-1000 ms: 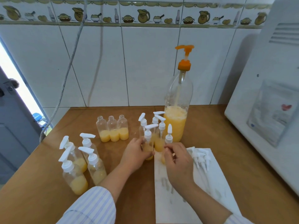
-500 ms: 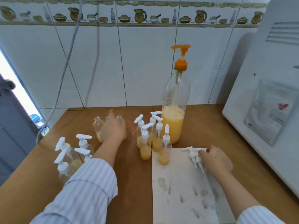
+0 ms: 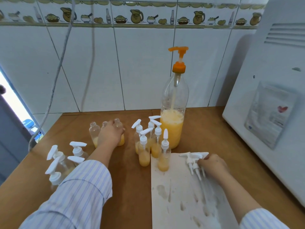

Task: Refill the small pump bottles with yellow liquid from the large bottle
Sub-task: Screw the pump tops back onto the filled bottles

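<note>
While the left hand [image 3: 110,135] curls around the rightmost of three uncapped small bottles [image 3: 94,133] at the back of the wooden table [image 3: 206,129], the right hand [image 3: 212,166] rests on loose white pump heads [image 3: 193,160] lying on the stained paper sheet [image 3: 178,195], fingers bent over them in what looks like a pinch on one pump.

The risk starts at the left hand: the open bottles stand touching each other, each with yellow liquid in the bottom, so a sideways pull on one could knock its neighbours over and spill them. On the right, the dip tubes lie tangled close together, and lifting one pump could drag another off the sheet; wet tubes could also drip across the table.

Further out, a cluster of capped small bottles [image 3: 145,146] stands between the two hands, one of them on the sheet's edge, close enough for a crossing sleeve to clip. Behind that cluster stands the large bottle [image 3: 173,113] with its orange pump [image 3: 179,63], roughly a third full. More capped bottles [image 3: 57,161] stand near the left sleeve [image 3: 79,192], partly hidden by it.
</note>
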